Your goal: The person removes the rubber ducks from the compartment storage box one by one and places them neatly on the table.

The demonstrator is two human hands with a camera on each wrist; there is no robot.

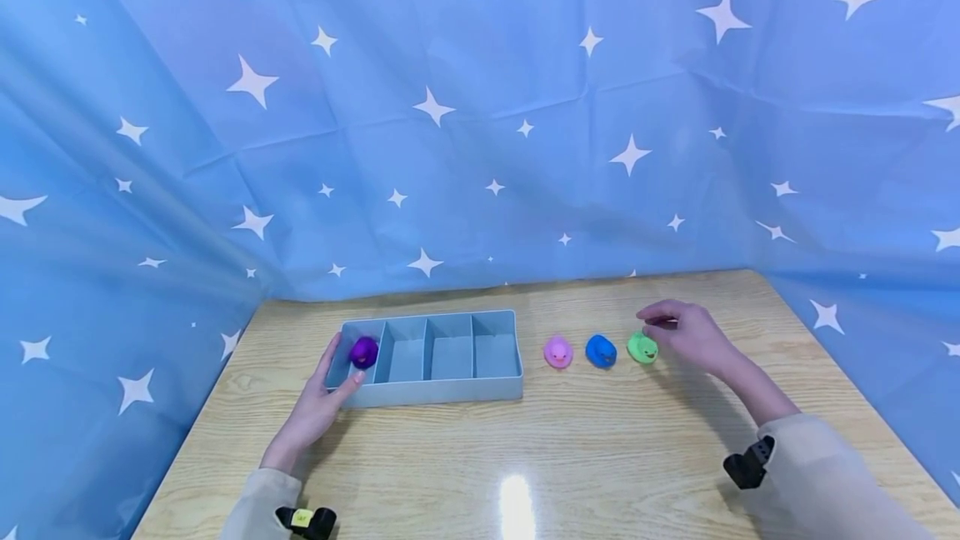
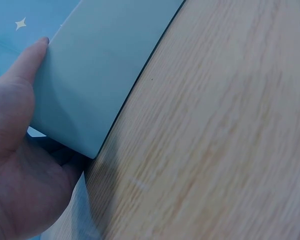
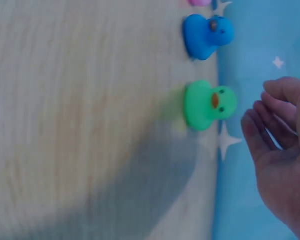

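Note:
My left hand (image 1: 313, 402) grips the left end of a grey-blue divided box (image 1: 442, 392), thumb at the front rim and fingers along the end wall. In the left wrist view, that hand (image 2: 20, 150) wraps the corner of the box (image 2: 100, 70). A purple toy (image 1: 364, 352) lies in the leftmost compartment. On the right, my right hand (image 1: 693, 336) hovers just above and beside a green rubber duck (image 1: 642, 347), fingers loosely bent and holding nothing. The right wrist view shows a gap between the hand (image 3: 280, 140) and the green duck (image 3: 202, 106).
A blue rubber duck (image 1: 601, 351) and a pink rubber duck (image 1: 558, 352) stand in a row between the box and the green duck. The wooden table (image 1: 585, 448) ends at a blue star-patterned curtain (image 1: 480, 148) behind and at both sides.

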